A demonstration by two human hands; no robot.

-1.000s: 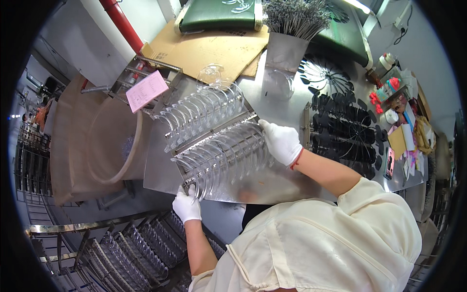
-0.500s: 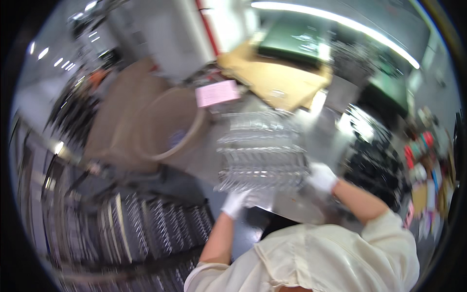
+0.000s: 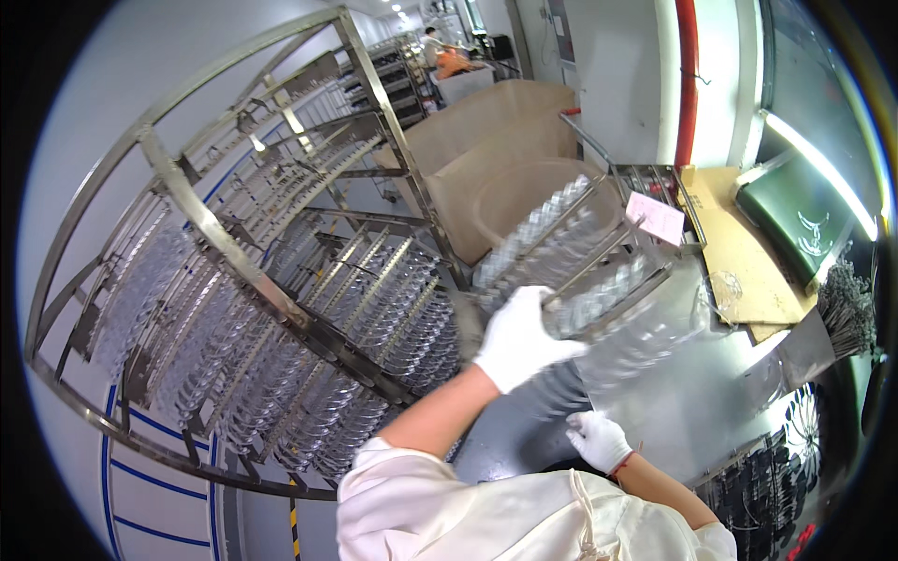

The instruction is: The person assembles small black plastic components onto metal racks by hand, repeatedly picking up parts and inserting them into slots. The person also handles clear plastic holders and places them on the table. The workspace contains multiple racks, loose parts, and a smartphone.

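My left hand (image 3: 526,342), in a white glove, is closed on the near-left end of a metal hanging rack (image 3: 613,323). Rows of clear curved plastic pieces (image 3: 641,351) hang from its bars, blurred by motion. The rack tilts up to the right above the grey metal table. My right hand (image 3: 601,441), also gloved in white, is below and apart from the rack, near the table's front edge. Its fingers are loosely bent and apart, with nothing seen in them.
A tall metal-framed cart (image 3: 271,299) full of similar hanging pieces stands at left. Behind the rack is a brown bin (image 3: 505,140). A pink card (image 3: 655,219), yellow board (image 3: 748,252) and green box (image 3: 795,220) lie beyond; dark parts (image 3: 758,486) are at lower right.
The view has swung left, bringing the cart forward. The rack, earlier between both hands, is now tilted in my left hand; my right hand has come away from it.
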